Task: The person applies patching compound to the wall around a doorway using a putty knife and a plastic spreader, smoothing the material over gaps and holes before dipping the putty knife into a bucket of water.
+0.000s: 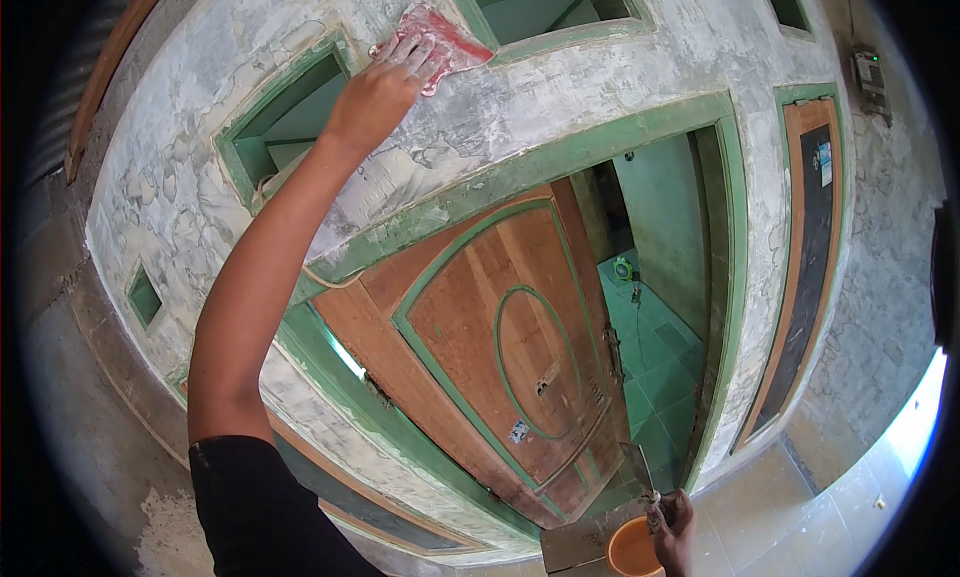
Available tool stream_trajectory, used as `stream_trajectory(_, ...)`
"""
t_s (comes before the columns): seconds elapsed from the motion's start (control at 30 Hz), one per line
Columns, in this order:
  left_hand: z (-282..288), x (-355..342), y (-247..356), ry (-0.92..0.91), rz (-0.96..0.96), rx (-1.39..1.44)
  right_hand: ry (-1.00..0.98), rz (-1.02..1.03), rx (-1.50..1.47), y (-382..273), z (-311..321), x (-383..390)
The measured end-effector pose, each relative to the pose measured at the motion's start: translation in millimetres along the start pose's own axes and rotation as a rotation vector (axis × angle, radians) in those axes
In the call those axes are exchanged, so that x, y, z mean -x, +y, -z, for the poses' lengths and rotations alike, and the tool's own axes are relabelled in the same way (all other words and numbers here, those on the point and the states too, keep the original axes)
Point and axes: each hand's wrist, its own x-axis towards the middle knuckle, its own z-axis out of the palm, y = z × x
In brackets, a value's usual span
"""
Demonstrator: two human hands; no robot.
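Observation:
High on the patchy grey-white wall, my left hand (400,65) presses a flat red spreader (445,49) smeared with white putty. Its fingers lie over the spreader's back, whitened with the same paste. The spreader sits between two green-framed openings. Low at the right, my right hand (677,529) grips an orange bowl (630,549) at its rim, together with a putty knife (640,469) whose blade points up. The bowl's contents cannot be made out.
Below the spreader is a green door frame (560,157) with a brown wooden door (480,357) standing ajar. Small green-framed vents (300,102) pierce the wall. A meter box (870,80) hangs at the far right. Inside, green floor tiles (655,377) show.

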Motion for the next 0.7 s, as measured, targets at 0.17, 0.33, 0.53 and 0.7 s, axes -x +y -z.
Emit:
stream_trajectory(0.17, 13.3, 24.5, -4.6, -0.137, 0.037, 0.121, 0.012, 0.010, 0.033, -29.3, -11.0, -2.6)
stream_trajectory(0.33, 75.9, 65.8, 30.7, 0.051, 0.155, 0.323, -0.028, 0.027, 0.072, -47.5, -11.4, -0.6)
stream_trajectory(0.53, 146.6, 122.2, 142.0, 0.011, 1.103, 1.575, -0.193, -0.022, -0.071, -78.9, -24.4, -10.3)
stream_trajectory(0.7, 174.4, 134.0, 179.5, -0.144, 1.409, 2.127, -0.467, -0.065, -0.356, -127.0, -59.6, -13.5)
